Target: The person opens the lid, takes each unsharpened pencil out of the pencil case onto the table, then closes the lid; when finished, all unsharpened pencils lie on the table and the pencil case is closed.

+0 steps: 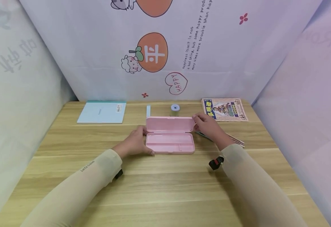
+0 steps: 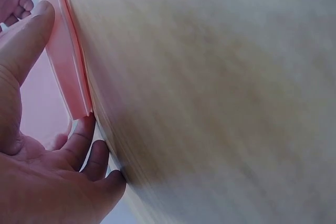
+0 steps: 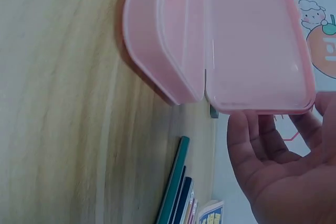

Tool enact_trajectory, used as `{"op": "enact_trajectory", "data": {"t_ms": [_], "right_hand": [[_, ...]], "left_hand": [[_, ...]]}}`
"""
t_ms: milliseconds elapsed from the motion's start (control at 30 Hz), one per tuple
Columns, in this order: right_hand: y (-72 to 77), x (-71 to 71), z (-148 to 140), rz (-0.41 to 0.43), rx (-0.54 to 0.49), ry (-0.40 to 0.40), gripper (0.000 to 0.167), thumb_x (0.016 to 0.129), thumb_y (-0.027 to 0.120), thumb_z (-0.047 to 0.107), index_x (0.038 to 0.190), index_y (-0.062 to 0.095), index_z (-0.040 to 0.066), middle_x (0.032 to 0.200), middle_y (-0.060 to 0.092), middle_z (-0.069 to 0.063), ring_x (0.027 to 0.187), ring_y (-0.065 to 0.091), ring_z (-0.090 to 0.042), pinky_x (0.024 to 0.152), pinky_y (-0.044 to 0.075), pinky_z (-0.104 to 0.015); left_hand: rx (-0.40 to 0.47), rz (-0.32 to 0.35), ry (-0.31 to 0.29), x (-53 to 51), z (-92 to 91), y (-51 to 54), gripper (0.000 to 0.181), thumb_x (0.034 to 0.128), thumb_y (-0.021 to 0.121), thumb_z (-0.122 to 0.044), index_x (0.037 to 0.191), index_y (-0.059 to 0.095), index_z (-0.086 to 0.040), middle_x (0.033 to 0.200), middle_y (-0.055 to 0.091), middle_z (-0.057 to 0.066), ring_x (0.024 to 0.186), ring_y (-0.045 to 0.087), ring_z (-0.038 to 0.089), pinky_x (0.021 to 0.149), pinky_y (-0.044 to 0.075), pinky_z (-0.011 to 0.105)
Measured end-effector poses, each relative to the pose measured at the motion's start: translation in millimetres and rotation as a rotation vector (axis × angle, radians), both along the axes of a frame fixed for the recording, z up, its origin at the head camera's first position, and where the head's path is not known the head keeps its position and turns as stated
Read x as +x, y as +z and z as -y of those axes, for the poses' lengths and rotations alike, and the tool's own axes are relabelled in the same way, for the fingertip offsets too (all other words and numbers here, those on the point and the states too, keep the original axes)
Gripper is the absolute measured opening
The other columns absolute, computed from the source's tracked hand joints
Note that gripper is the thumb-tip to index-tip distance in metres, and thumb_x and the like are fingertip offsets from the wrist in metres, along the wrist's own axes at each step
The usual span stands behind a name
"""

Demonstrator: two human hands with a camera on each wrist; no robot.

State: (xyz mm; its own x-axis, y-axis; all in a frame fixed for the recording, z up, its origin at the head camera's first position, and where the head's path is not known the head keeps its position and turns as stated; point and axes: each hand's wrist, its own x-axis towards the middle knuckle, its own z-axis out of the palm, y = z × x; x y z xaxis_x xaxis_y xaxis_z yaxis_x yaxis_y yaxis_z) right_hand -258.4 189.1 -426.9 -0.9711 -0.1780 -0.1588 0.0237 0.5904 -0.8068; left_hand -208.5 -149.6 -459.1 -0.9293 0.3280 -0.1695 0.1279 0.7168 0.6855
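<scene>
A pink pencil case (image 1: 165,147) lies unfolded on the table, its lid (image 1: 169,124) raised at the back. Inside its base are a long compartment and shorter ones, with nothing lying in them. My left hand (image 1: 133,142) holds the left end of the base, thumb near the front corner and fingers toward the back. In the left wrist view the thumb lies along the pink wall (image 2: 65,51). My right hand (image 1: 209,126) pinches the upper right corner of the lid, and the right wrist view shows thumb and fingers at the lid's edge (image 3: 262,109).
Pencils (image 1: 237,141) and a dark green stick-like pen (image 3: 176,177) lie right of the case, partly behind my right wrist. Behind stand a pale blue notebook (image 1: 103,112), a light blue strip (image 1: 148,111), a small round-topped item (image 1: 175,108) and an illustrated book (image 1: 225,109).
</scene>
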Motion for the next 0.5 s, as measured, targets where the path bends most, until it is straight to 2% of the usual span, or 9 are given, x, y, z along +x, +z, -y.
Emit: {"op": "enact_trajectory", "data": {"t_ms": [167,267,500], "right_hand": [[0.2,8.7,-7,-0.038,0.06,0.075,0.05,0.105,0.051,0.057,0.126,0.065,0.014,0.112,0.068,-0.014,0.103,0.067,-0.032,0.09,0.054,-0.046],[-2.1,13.0,-12,-0.058,0.071,0.124,0.045,0.102,0.059,0.055,0.12,0.068,0.014,0.11,0.068,-0.012,0.101,0.065,-0.031,0.086,0.052,-0.042],[-10.5,22.0,-17,-0.076,0.016,0.206,0.027,0.094,0.078,0.035,0.111,0.071,0.015,0.111,0.068,-0.006,0.104,0.059,-0.025,0.09,0.049,-0.04]], "left_hand": [[-0.003,-0.002,-0.006,-0.1,-1.1,0.4,0.129,0.0646,0.101,-0.039,0.157,0.02,-0.001,0.148,0.052,0.018,0.138,0.046,0.035,0.12,0.032,0.051],[-0.014,-0.011,-0.02,-0.3,-0.7,0.6,0.131,0.0649,0.101,-0.04,0.159,0.019,0.0,0.148,0.052,0.018,0.138,0.047,0.035,0.12,0.033,0.05],[-0.031,-0.048,-0.05,-0.4,0.4,1.2,0.107,0.0662,0.1,-0.039,0.149,0.04,-0.007,0.135,0.058,0.012,0.124,0.052,0.029,0.113,0.041,0.048]]}}
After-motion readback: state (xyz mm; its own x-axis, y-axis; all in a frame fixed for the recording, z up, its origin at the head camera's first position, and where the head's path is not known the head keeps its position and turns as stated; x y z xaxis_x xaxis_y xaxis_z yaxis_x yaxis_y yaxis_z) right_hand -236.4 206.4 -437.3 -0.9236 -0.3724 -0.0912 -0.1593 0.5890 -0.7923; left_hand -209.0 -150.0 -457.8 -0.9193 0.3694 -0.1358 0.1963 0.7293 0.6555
